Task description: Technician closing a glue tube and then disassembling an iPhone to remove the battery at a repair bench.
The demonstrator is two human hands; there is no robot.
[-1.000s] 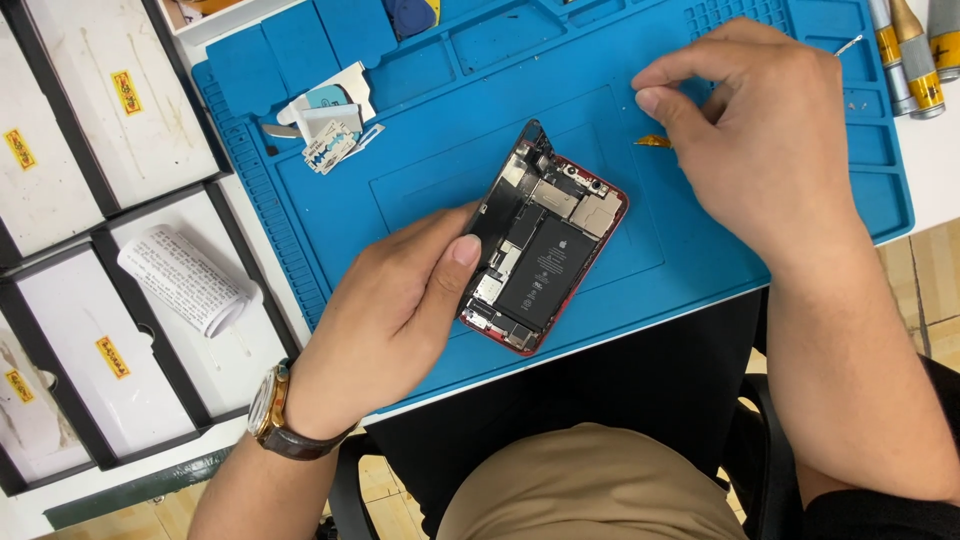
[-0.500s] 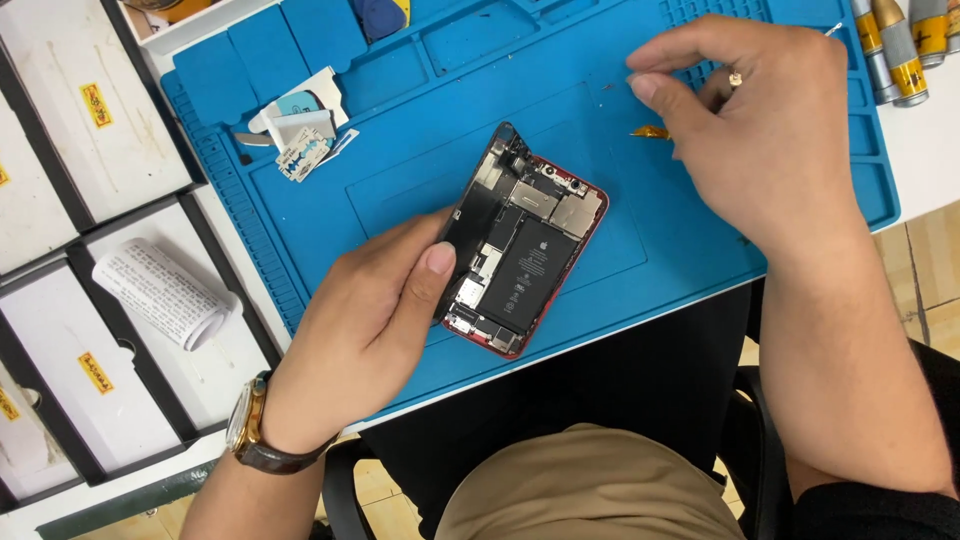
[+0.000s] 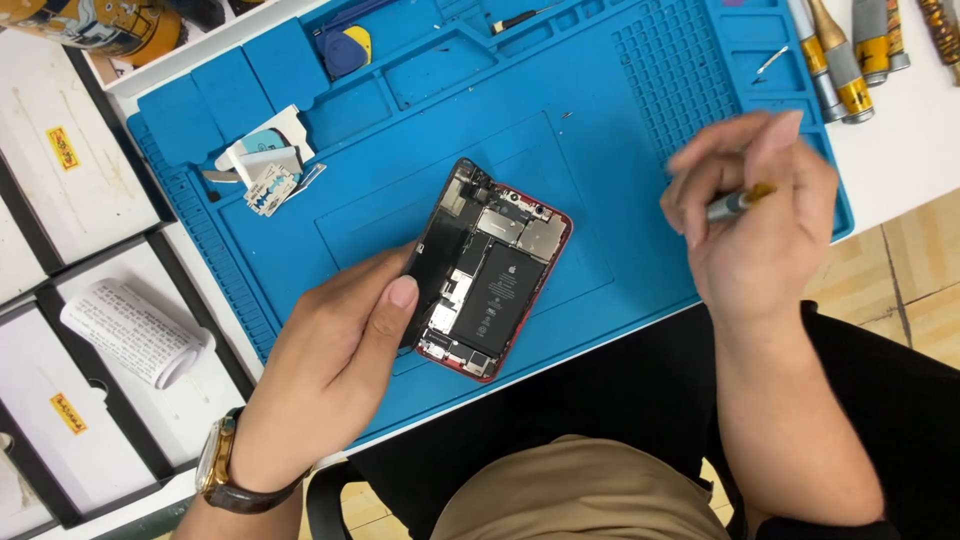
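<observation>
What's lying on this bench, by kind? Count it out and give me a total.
Opened phone, under the left hand: 1
Screwdriver, in the right hand: 1
Loose tool handles, top right: 4
Blue mat: 1
Rolled paper: 1
Total: 8

A phone repair bench in a small workshop.
A blue repair mat [image 3: 640, 150] with moulded compartments covers the white worktop, an opened phone [image 3: 490, 270] lies on it with its insides showing, screwdrivers [image 3: 850, 55] line the far edge, and black-framed parts trays [image 3: 60, 250] with yellow labels sit alongside.
</observation>
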